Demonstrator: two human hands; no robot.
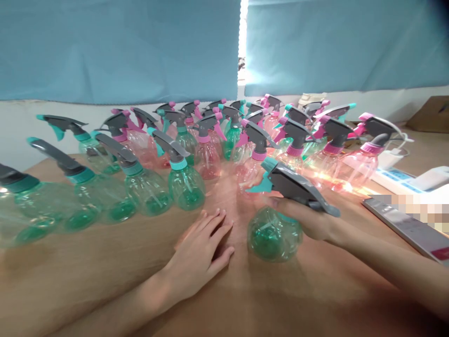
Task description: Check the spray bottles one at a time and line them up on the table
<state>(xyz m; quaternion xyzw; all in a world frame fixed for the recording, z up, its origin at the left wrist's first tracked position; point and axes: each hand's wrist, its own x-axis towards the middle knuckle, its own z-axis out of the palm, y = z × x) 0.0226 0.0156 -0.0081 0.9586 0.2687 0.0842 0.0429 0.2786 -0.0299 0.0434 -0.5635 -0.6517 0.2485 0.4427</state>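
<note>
My right hand (308,217) is wrapped round the neck of a green spray bottle (274,234) with a grey and teal trigger head (293,185); the bottle stands on the wooden table (105,271) in front of me. My left hand (201,248) lies flat on the table just left of that bottle, fingers stretched out, holding nothing. Just beyond my left hand stands another green bottle (185,185).
Several green spray bottles (145,189) stand in rows to the left and several pink ones (354,164) to the right and back. A white power strip (396,178) and a flat grey device (407,224) lie at the right. Blue curtains (119,47) hang behind.
</note>
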